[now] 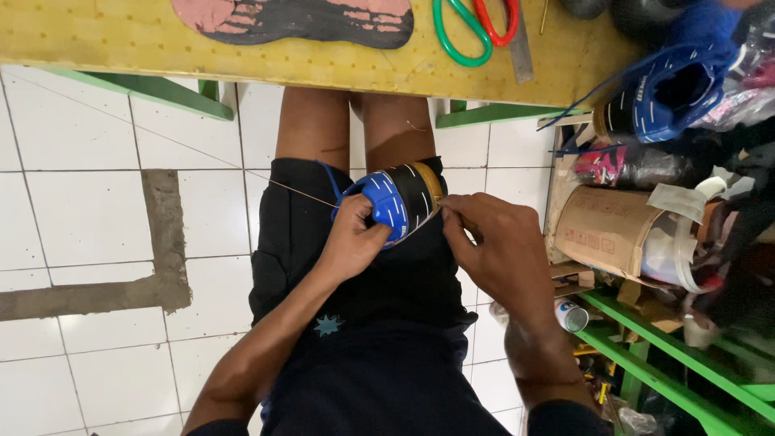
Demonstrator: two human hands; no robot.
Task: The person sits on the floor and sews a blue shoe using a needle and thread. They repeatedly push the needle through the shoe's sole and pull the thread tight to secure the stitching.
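Left hand (pixel 353 238): grips blue-and-black shoe (pixel 395 202) on lap.
Right hand (pixel 492 250): fingertips at shoe's sole edge, possibly pinching a needle.
Thread (pixel 299 192): taut, leftward.

Bright, even light; sharp focus (edges slightly bowed).

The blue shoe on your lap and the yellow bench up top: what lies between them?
In the head view, only the person's bare knees lie between the blue shoe and the yellow bench, with white floor tiles showing on either side.
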